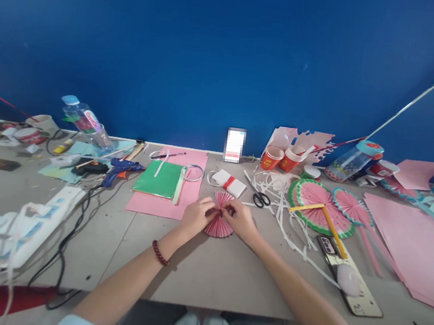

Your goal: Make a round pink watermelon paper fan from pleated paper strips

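Note:
A pink pleated paper fan (219, 230) with a dark edge stands out above and below my fingers, pinched narrow at its middle. My left hand (198, 215) grips it from the left, thumb and forefinger closed at the centre. From the other side my right hand (240, 219) pinches the same middle part. The fingertips hide the centre of the fan. Just beyond lies a white stack with a red band (230, 183), and black-handled scissors (261, 199) rest to its right.
Left are a green paper pack (157, 178) on pink sheets, a blue glue gun (121, 171) and a white power strip (47, 223) with cables. Right are finished watermelon-coloured fans (339, 218), white paper strips (285, 234), a phone (362, 296) and red paper cups (272, 158).

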Demonstrator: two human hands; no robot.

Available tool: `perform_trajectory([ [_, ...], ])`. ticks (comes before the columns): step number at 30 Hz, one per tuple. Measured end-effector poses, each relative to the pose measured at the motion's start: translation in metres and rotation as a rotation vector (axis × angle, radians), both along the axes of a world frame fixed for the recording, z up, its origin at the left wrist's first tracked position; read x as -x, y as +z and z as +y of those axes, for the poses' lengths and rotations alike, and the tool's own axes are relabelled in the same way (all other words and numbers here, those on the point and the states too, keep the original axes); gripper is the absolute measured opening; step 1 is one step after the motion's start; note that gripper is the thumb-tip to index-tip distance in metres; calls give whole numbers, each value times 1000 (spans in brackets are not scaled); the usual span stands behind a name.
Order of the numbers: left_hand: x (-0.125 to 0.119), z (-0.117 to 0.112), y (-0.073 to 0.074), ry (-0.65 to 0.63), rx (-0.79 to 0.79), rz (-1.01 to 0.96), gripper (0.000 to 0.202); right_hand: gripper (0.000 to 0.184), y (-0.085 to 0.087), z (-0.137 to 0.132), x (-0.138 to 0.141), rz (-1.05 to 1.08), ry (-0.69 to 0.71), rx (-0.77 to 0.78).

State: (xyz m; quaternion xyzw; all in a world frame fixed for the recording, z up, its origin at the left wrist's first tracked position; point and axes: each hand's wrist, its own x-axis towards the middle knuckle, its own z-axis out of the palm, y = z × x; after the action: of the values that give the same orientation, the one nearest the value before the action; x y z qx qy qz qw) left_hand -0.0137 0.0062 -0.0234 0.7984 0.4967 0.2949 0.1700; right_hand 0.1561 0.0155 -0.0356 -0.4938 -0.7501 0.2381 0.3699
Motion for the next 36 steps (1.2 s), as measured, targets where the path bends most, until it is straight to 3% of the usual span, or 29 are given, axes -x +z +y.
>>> perform_trajectory([
  [9, -1, -2, 0, -114, -99, 148, 24, 14, -4, 1, 0, -143, -1, 3],
  [23, 4, 2, 6, -230, -113, 229, 31, 22, 5, 0, -7, -271, 177, -127],
  [36, 6, 4, 2, -251, -183, 187, 30, 19, 1, 0, -7, -272, 111, -124],
])
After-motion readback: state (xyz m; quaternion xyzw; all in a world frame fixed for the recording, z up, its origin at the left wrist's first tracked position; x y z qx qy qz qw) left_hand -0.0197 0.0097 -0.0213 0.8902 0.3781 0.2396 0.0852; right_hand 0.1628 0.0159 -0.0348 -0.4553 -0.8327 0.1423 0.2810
